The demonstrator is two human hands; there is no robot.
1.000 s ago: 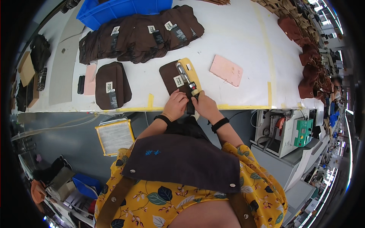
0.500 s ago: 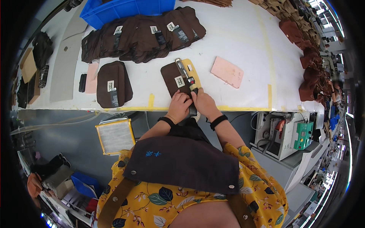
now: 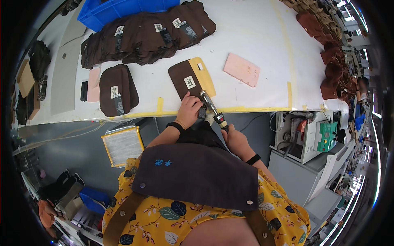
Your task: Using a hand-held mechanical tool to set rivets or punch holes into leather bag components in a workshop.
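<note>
A dark brown fabric piece [image 3: 178, 76] with a white label lies on the table near its front edge. Along its right side shows a yellow panel [image 3: 203, 80] with rounded corners and a small pale patch. My left hand [image 3: 188, 114] grips the near end of the brown piece, its fingertips on top beside a dark printed tag [image 3: 202, 112]. In my right hand [image 3: 239, 142] is a handheld tool [image 3: 211, 107] with a silver tubular front and a dark handle. The tool slants over the table edge, its metal tip beside the near end of the brown piece.
Several brown pieces [image 3: 145, 39] lie overlapped behind, before a blue bin [image 3: 127, 12]. Two more form a stack [image 3: 117, 91] at left, beside a pink strip [image 3: 94, 84]. A pink block [image 3: 242, 69] lies right. Reddish-brown bundles [image 3: 334, 76] line the far right; a green control box [image 3: 327, 136] stands below.
My right hand and the tool have moved back toward me and rightward, off the brown piece's upper part, uncovering the yellow panel. My left hand stays at its near end. The whole view has shifted slightly.
</note>
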